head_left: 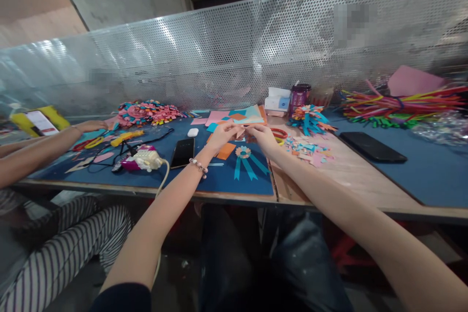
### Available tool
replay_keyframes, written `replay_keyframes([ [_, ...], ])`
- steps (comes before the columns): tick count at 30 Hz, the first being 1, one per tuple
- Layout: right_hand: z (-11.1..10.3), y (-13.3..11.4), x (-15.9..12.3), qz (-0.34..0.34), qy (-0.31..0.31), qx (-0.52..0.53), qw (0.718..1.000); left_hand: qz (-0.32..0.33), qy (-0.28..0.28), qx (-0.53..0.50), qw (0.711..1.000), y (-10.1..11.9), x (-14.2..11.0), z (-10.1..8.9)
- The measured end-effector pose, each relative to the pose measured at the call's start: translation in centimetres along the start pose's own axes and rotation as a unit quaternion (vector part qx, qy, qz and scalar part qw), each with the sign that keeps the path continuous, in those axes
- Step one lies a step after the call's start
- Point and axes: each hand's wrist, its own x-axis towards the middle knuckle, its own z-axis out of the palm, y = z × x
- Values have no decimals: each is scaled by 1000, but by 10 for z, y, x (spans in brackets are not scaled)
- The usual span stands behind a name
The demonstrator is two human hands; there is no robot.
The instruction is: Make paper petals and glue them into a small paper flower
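My left hand [222, 136] and my right hand [261, 135] meet over the blue mat, fingers pinched on one small piece of pink-orange paper [240, 132] between them. Just below lies a paper rosette [243, 152] with an orange petalled head and blue ribbon tails. Orange paper squares [225, 151] rest under my left wrist. Behind my hands, blue, pink and orange sheets [245, 116] overlap. Close to my right wrist are red-handled scissors [280, 133], partly covered by that hand.
A black phone [183, 152], white earbud case [193, 132] and power strip [144, 160] lie left. A co-worker's hand [93, 126] reaches in there. Paper scraps [309, 148], a paper bundle [310, 119], a purple cup [300, 95] and pipe cleaners [398, 102] are right. A perforated metal screen [219, 58] stands behind.
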Motion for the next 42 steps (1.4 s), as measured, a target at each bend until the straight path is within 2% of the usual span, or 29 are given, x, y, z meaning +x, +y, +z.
replay_keyframes([
  [9,-5,-12,-1,-42,-29,-135,990,-20,-47,-37,998,4,-5,-4],
  [18,-10,-10,2,-32,-58,-153,986,-61,-76,-39,994,-1,-4,-7],
  [25,-10,-12,2,-33,-65,-155,985,-54,-101,-53,992,0,-3,-8],
  [36,-12,-12,3,-29,-67,-153,985,-61,-101,-16,993,3,-5,-9],
  [42,-13,-11,4,-20,-76,-124,989,-74,-123,-32,989,7,-6,-10],
])
